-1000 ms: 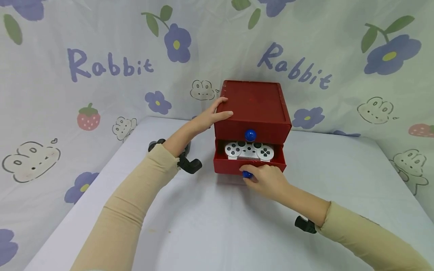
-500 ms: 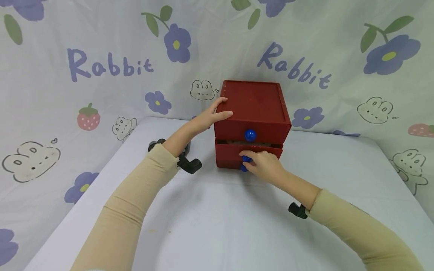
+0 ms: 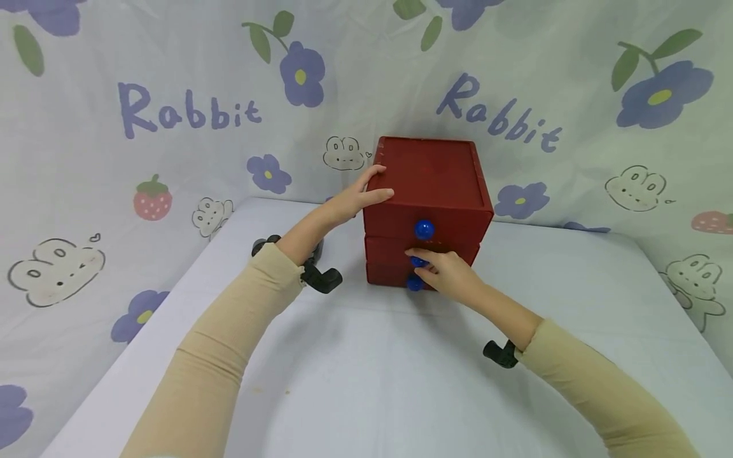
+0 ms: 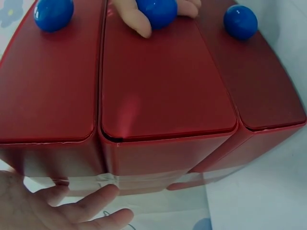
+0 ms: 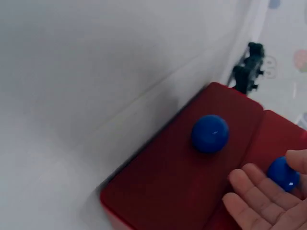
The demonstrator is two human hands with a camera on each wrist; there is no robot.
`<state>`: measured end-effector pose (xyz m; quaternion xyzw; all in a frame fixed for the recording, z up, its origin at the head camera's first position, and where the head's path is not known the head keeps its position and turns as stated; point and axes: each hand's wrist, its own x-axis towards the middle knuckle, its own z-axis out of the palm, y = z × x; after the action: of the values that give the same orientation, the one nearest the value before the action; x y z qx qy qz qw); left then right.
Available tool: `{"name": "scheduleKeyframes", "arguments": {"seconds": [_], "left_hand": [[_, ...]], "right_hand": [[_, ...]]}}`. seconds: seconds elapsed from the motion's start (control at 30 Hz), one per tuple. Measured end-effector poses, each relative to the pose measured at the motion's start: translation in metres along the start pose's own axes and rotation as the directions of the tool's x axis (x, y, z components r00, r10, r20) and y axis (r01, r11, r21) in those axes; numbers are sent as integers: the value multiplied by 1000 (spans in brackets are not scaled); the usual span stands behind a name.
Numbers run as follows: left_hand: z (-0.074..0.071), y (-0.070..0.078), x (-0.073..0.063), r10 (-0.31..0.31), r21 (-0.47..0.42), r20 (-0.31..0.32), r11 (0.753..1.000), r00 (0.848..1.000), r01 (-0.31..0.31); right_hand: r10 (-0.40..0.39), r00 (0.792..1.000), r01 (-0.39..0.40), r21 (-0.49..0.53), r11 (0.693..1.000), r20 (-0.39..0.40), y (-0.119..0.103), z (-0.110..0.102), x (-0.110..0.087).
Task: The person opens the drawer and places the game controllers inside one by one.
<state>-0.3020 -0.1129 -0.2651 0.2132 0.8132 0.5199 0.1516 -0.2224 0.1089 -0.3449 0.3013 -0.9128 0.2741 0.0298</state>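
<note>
A red cabinet (image 3: 426, 172) with three stacked drawers stands towards the back of the table. Each drawer front has a round blue knob: top (image 3: 424, 229), middle (image 3: 418, 261) and bottom (image 3: 415, 283). My right hand (image 3: 452, 277) holds the middle knob between thumb and fingers; the right wrist view shows that knob (image 5: 283, 174) beside the palm. The middle drawer front (image 4: 165, 81) sits flush with its neighbours in the left wrist view. My left hand (image 3: 350, 202) rests, fingers spread, on the cabinet's upper left edge. The drawers' contents are hidden.
A white cloth (image 3: 338, 394) covers the table. Behind the cabinet hangs a backdrop (image 3: 366, 76) printed with flowers, rabbits and lettering. Black wrist mounts (image 3: 322, 280) stick out from both forearms.
The middle drawer, pulled out with a white game controller showing inside, has slid back into the cabinet, pushed by my right hand on its knob. My left hand has stayed put.
</note>
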Motion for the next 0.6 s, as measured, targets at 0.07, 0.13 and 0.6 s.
{"name": "scheduleKeyframes", "arguments": {"seconds": [0.07,0.13,0.6], "left_hand": [[1,0,0,1,0,0,1000,1000,-1],[1,0,0,3,-3,3,1000,1000,-3],[2,-1,2,6,-8,-7,1000,1000,-6]], "right_hand": [[12,1000,-13,43,999,22,-1,-5,-4],[12,1000,-13,58,998,25,-4,-11,-8],[-286,941,293,16,956,-179,-30,-87,-24]]}}
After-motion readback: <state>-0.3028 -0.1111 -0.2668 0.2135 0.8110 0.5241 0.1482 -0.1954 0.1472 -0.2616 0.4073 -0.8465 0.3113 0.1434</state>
